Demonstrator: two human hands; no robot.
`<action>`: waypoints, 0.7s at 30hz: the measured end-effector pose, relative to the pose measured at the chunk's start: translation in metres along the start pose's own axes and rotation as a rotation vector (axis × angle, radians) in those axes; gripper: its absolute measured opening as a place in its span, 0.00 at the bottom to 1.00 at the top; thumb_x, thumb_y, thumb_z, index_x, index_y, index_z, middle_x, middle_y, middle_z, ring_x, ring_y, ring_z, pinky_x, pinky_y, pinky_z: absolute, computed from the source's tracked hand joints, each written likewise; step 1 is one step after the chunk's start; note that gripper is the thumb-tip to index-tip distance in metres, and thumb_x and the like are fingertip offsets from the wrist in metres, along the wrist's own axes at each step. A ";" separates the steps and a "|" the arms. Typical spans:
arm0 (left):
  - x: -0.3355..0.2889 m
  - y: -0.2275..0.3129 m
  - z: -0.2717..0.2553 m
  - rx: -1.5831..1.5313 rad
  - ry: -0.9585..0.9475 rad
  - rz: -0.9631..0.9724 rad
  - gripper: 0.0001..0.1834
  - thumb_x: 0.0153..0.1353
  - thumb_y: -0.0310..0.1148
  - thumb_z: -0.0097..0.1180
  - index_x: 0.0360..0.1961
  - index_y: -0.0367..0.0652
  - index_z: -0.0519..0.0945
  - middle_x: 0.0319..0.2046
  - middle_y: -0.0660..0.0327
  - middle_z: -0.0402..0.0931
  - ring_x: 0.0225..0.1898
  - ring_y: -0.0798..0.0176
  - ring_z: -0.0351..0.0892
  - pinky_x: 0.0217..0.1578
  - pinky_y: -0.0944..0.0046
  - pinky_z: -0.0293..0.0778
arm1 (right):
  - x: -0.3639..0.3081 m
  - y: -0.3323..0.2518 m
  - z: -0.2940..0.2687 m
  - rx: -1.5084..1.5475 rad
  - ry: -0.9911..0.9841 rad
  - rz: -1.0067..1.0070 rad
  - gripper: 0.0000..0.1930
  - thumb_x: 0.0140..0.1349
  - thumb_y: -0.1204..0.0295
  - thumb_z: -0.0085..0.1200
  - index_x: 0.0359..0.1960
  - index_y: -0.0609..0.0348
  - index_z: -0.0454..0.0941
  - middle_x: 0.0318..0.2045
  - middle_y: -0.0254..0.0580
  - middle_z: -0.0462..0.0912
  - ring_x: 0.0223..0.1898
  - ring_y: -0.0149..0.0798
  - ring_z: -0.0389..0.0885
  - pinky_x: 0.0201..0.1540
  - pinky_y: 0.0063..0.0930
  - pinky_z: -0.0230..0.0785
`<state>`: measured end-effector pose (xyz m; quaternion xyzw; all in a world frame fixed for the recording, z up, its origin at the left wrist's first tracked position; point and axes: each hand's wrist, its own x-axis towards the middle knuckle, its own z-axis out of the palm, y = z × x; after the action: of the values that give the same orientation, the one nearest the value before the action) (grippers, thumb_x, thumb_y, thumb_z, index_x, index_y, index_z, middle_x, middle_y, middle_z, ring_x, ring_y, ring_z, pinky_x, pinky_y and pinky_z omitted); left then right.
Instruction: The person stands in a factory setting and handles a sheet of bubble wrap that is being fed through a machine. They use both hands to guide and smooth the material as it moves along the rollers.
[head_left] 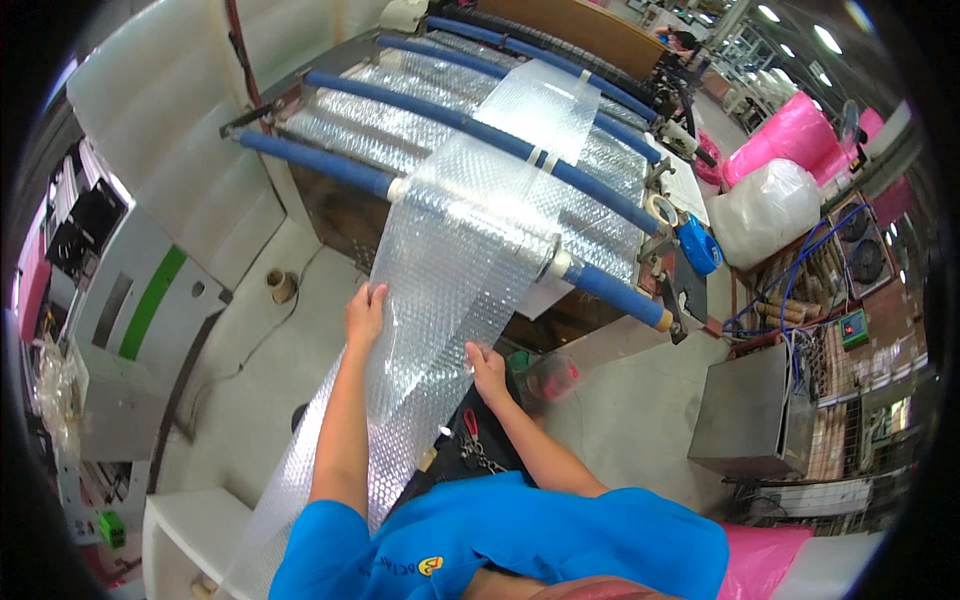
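A long sheet of clear bubble wrap (450,250) comes down over the front blue roller (330,165) of a machine and hangs toward my body. Its lower end trails off to the lower left beside my left arm. My left hand (366,315) grips the sheet's left edge, a little below the roller. Nearer to me, my right hand (487,373) pinches the right edge, thumb on top; the fingers beneath are partly hidden. Farther back, another piece of bubble wrap (540,105) lies across the rollers.
Blue tape (699,246) and a pale tape roll (661,209) sit at the machine's right end. Beyond are a white wrapped roll (765,212) and pink rolls (785,140). A cardboard core (281,286) stands on the floor at left. A grey metal box (742,410) stands at right.
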<state>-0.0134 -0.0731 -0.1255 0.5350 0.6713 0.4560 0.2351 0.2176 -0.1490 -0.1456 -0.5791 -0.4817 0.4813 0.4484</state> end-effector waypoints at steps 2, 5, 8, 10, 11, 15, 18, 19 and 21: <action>0.001 -0.004 0.000 -0.049 -0.021 -0.004 0.22 0.55 0.50 0.44 0.34 0.39 0.71 0.27 0.48 0.73 0.31 0.47 0.72 0.32 0.58 0.66 | -0.001 -0.001 0.002 0.073 -0.022 0.021 0.15 0.56 0.60 0.49 0.23 0.61 0.74 0.19 0.27 0.70 0.23 0.22 0.66 0.26 0.18 0.58; 0.001 0.000 -0.002 -0.085 -0.081 -0.071 0.23 0.55 0.51 0.45 0.32 0.38 0.71 0.25 0.50 0.73 0.28 0.50 0.72 0.30 0.59 0.66 | 0.003 0.002 0.003 0.104 -0.023 0.034 0.16 0.56 0.58 0.49 0.25 0.62 0.74 0.20 0.27 0.71 0.24 0.23 0.66 0.27 0.18 0.59; 0.001 0.001 -0.001 -0.058 -0.079 -0.098 0.25 0.55 0.53 0.45 0.29 0.38 0.70 0.23 0.51 0.72 0.25 0.53 0.71 0.29 0.60 0.65 | 0.001 -0.007 0.002 0.049 0.019 0.054 0.17 0.56 0.58 0.49 0.27 0.62 0.75 0.21 0.28 0.72 0.24 0.23 0.66 0.28 0.18 0.59; 0.001 -0.002 0.003 -0.099 -0.058 -0.073 0.26 0.54 0.55 0.44 0.28 0.38 0.69 0.22 0.51 0.71 0.25 0.53 0.71 0.28 0.60 0.65 | 0.002 -0.006 0.005 0.059 0.047 0.030 0.17 0.56 0.58 0.49 0.29 0.63 0.76 0.20 0.28 0.71 0.23 0.23 0.66 0.27 0.18 0.59; 0.001 -0.001 0.003 -0.108 -0.062 -0.074 0.26 0.54 0.55 0.44 0.28 0.38 0.70 0.22 0.51 0.71 0.25 0.53 0.71 0.28 0.60 0.65 | 0.001 -0.004 0.005 0.062 0.061 0.020 0.17 0.56 0.58 0.49 0.30 0.63 0.76 0.19 0.28 0.70 0.22 0.23 0.66 0.26 0.18 0.59; 0.000 -0.002 0.003 -0.123 -0.067 -0.087 0.25 0.54 0.55 0.44 0.29 0.38 0.70 0.22 0.51 0.72 0.25 0.53 0.71 0.28 0.59 0.65 | 0.005 0.008 0.002 0.044 0.028 0.005 0.18 0.56 0.57 0.50 0.31 0.63 0.76 0.20 0.28 0.71 0.23 0.23 0.66 0.27 0.18 0.60; -0.001 0.000 0.004 -0.105 -0.037 -0.040 0.24 0.55 0.54 0.44 0.29 0.39 0.71 0.23 0.51 0.73 0.26 0.52 0.72 0.29 0.59 0.66 | 0.004 0.012 0.000 0.047 0.017 0.004 0.18 0.56 0.57 0.50 0.29 0.63 0.75 0.20 0.28 0.71 0.23 0.23 0.66 0.27 0.18 0.60; -0.001 0.001 0.004 -0.096 -0.019 -0.014 0.24 0.55 0.53 0.44 0.30 0.39 0.71 0.24 0.50 0.73 0.27 0.52 0.72 0.29 0.59 0.66 | 0.000 0.005 0.000 0.049 0.006 0.024 0.18 0.56 0.57 0.50 0.27 0.62 0.75 0.20 0.28 0.71 0.23 0.23 0.66 0.27 0.17 0.60; -0.010 -0.004 0.002 -0.080 -0.057 -0.042 0.24 0.55 0.53 0.44 0.31 0.39 0.71 0.25 0.50 0.73 0.29 0.50 0.73 0.30 0.58 0.66 | -0.004 0.005 0.002 0.083 0.005 0.045 0.18 0.56 0.57 0.49 0.24 0.62 0.74 0.20 0.28 0.71 0.24 0.23 0.67 0.27 0.18 0.59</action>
<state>-0.0106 -0.0814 -0.1315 0.5236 0.6566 0.4622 0.2848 0.2162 -0.1530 -0.1503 -0.5718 -0.4472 0.5094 0.4622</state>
